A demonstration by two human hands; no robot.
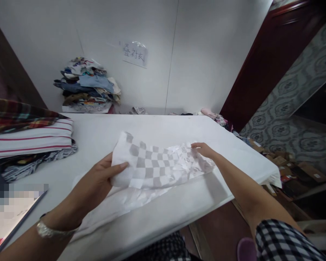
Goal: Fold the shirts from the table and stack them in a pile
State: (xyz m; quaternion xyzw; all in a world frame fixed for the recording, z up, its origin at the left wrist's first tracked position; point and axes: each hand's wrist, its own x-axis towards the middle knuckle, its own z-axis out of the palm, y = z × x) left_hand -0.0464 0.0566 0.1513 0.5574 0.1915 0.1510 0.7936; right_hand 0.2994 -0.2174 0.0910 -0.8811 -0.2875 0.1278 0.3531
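A thin white and grey checkered garment [150,165] stretches between my two hands above the near part of the white table. My left hand [105,172] grips its left end, thumb on top and fingers underneath. At the bunched right end, my right hand [202,148] has its fingers on the upper edge of the cloth; part of the grip is hidden by the folds. Beneath the garment, more crumpled white cloth [130,203] lies towards the table's front edge. Whether it belongs to the same garment I cannot tell.
A pile of mixed clothes [88,85] stands by the wall. Left are folded striped clothes [32,139] topped with plaid cloth [16,114], and a partly blurred device [19,214]. A paper sign [135,54] hangs on the wall. Boxes [308,172] lie right of the white table [163,127].
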